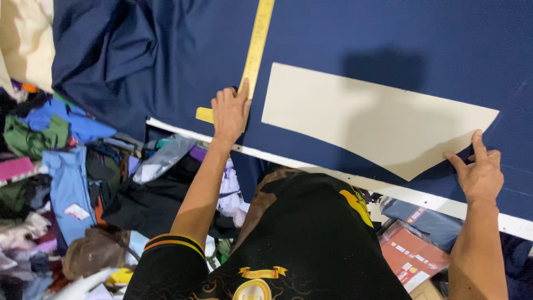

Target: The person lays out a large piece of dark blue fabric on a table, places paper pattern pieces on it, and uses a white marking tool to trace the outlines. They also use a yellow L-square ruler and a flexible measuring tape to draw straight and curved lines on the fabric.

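Navy blue cloth (388, 39) is spread over a table with a white front edge (433, 199). A beige cardboard pattern piece (366, 119) with one curved side lies flat on it. My left hand (230, 111) presses down on the near end of a long yellow ruler (256, 47), which runs away from me just left of the pattern. My right hand (481, 173) rests flat on the cloth, its fingertips touching the pattern's pointed right corner. Neither hand grips anything.
The cloth bunches in folds (116, 50) at the left end. Below the table on the left is a heap of mixed clothes (61, 183). Red and blue packets (413, 250) lie on the floor at the right. A cream cloth (25, 39) hangs at top left.
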Demonstrator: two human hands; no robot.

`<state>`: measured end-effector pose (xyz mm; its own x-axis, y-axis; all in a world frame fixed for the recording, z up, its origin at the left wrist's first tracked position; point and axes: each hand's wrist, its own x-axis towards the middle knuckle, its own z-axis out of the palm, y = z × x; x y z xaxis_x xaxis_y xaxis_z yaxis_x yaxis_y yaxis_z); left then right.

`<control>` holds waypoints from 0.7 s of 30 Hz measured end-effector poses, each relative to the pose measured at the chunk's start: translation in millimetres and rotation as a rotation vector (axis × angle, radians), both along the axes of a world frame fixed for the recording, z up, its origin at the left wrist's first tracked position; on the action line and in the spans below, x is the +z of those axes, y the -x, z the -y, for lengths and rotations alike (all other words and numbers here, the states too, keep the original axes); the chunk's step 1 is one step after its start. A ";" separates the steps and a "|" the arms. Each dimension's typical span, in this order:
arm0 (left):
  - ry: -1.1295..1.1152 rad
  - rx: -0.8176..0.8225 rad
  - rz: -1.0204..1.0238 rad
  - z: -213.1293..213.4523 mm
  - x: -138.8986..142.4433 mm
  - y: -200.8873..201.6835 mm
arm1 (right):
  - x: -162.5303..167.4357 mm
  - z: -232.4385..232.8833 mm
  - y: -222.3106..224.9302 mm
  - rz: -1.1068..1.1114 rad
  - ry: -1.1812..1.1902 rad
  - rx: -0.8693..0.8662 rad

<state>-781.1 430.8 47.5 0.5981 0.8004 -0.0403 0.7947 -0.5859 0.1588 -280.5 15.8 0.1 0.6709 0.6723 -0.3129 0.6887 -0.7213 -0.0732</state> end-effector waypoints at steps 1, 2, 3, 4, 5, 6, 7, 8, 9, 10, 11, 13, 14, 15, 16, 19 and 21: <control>-0.007 -0.017 0.030 8.4 0.9 3.3 | -2.6 1.6 -1.1 -0.003 -0.004 0.002; -0.015 -0.035 0.059 14.8 2.7 6.8 | -4.7 3.3 -2.2 -0.006 -0.010 0.004; 0.035 -0.036 0.046 18.0 5.0 10.3 | -6.0 4.5 -3.5 -0.008 -0.008 0.010; 0.085 -0.039 0.033 18.1 7.2 14.0 | -7.3 5.7 -4.4 -0.010 -0.006 0.014; 0.133 -0.043 0.022 16.2 9.2 16.7 | -7.8 6.5 -5.3 -0.010 -0.005 0.016; 0.094 -0.089 0.056 12.3 10.2 19.7 | -8.9 7.0 -5.8 -0.012 -0.016 0.019; 0.054 -0.136 0.090 5.8 11.6 23.4 | -9.0 7.7 -5.6 -0.014 -0.027 0.021; 0.013 -0.186 0.123 -0.8 11.4 25.9 | -9.3 8.3 -5.5 -0.016 -0.039 0.020; -0.007 -0.249 0.058 -7.6 10.1 27.0 | -9.4 8.6 -5.1 -0.009 -0.049 0.034; -0.024 -0.311 -0.008 -14.0 8.2 28.0 | -9.1 9.1 -4.9 -0.003 -0.057 0.049; -0.043 -0.371 -0.073 -17.7 6.7 29.8 | -9.1 9.1 -4.5 0.003 -0.068 0.066; 0.077 -0.367 -0.066 -21.3 2.2 31.4 | -9.0 8.2 -3.9 0.004 -0.063 0.066; 0.136 -0.372 -0.060 -21.1 -0.2 31.4 | -8.7 7.9 -3.6 0.007 -0.061 0.059; 0.133 -0.364 -0.059 -20.1 -2.4 31.5 | -9.1 6.5 -3.5 0.012 -0.064 0.070; 0.133 -0.355 -0.057 -17.9 -4.3 31.3 | -8.8 5.5 -3.7 0.018 -0.064 0.082; 0.139 -0.335 -0.049 -13.0 -9.3 30.3 | -7.8 2.6 -3.3 0.030 -0.053 0.093; 0.152 -0.325 -0.050 -11.6 -11.3 30.0 | -6.7 1.5 -2.7 0.025 -0.060 0.094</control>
<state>-811.0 442.4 36.2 0.8148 0.5509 -0.1803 0.5795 -0.7821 0.2293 -277.8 14.4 -6.7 0.6109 0.7499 -0.2539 0.7555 -0.6481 -0.0964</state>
